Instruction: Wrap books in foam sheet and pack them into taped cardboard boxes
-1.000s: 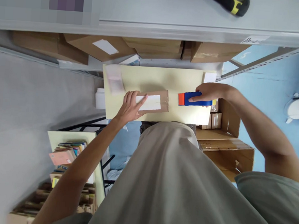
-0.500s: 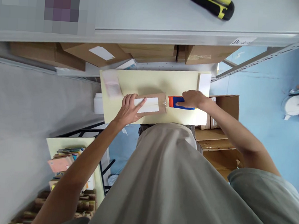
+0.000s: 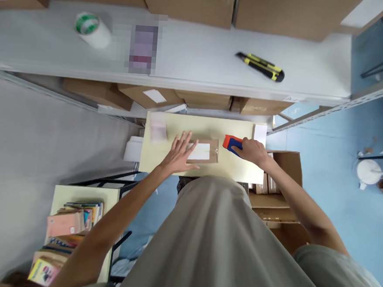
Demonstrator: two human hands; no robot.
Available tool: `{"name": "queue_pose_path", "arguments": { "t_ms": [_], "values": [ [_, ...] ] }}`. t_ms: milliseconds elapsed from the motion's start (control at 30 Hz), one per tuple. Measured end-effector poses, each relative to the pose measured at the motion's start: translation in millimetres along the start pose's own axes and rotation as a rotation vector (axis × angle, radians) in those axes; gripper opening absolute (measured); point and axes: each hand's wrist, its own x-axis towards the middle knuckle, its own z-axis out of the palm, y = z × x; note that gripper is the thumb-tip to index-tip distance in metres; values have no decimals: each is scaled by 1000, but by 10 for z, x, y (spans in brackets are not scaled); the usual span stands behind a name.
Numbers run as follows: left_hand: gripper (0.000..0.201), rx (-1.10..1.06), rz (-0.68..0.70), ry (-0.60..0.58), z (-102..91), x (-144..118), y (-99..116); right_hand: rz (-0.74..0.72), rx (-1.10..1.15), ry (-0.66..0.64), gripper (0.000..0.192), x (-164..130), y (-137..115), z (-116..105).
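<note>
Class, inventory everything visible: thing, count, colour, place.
Rectangular table: one, pale yellow, centre
Small cardboard box: one, brown, on that table
Blocky handheld tool: one, blue and orange, right of box
Flat sheets: two, pinkish and white, table ends
Metal shelving: one, grey, beyond table
Slim cutter: one, black and yellow, upper shelf
Cylindrical roll: one, white and green, upper shelf
Shelved cardboard boxes: several, brown, both shelves
Open cardboard cartons: two, brown, right of table
Side table: one, pale yellow, lower left
Piled books: several, multicoloured, on side table
Container: one, white, left of table
Round object: one, white, far right
Shirt: one, greyish, bottom
Left hand: one, bare, spread over box
Right hand: one, bare, gripping tool
</note>
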Motion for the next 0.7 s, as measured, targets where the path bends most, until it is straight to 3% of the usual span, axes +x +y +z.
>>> {"name": "queue_pose_path", "arguments": {
  "t_ms": [100, 233, 333, 433, 533, 700],
  "values": [
    [119, 2, 85, 135, -241, 245, 224, 3, 79, 145, 55, -172, -132, -422],
    [114, 19, 155, 339, -792, 738, 506, -66, 155, 407, 50, -245, -472, -1027],
    [114, 31, 125, 466, -1219, 1085, 585, -194, 173, 562, 55, -111, -743, -1429],
    [113, 16, 65, 550, -1487, 1329, 537, -283, 72, 664, 54, 151, -971, -1682],
    [111, -15, 8, 583, -1530, 1434, 456, -297, -46, 717, 54, 446, -1147, -1748],
    [104, -54, -43, 580, -1261, 1275, 366, -321, -86, 716, 61, 785, -1300, -1695]
  ]
}}
